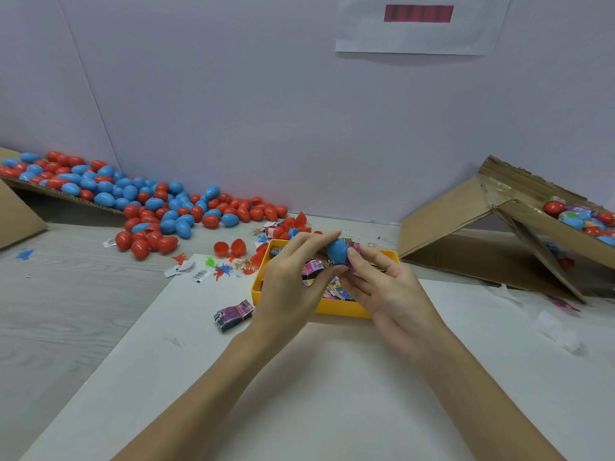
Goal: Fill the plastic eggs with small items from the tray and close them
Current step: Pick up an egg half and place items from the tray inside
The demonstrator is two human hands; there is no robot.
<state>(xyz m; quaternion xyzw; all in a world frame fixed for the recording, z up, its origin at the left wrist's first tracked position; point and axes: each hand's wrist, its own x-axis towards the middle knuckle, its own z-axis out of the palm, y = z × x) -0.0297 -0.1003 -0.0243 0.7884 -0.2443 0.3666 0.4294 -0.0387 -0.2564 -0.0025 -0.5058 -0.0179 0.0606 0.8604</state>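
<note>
A blue plastic egg [336, 250] is held above the yellow tray [336, 310] between both hands. My left hand [293, 281] pinches its left end with thumb and fingers. My right hand [386, 287] grips the right end, where a purple wrapper pokes out beside the thumb. Whether the egg is fully closed is hidden by the fingers. The tray holds several small pink and purple packets [312, 268].
A pile of red and blue eggs [149, 201] spills off cardboard at the left. Open red egg halves [229, 247] and small toys lie near the tray. A banded packet bundle [234, 315] sits left of it. A tilted cardboard box [519, 234] at right holds filled eggs.
</note>
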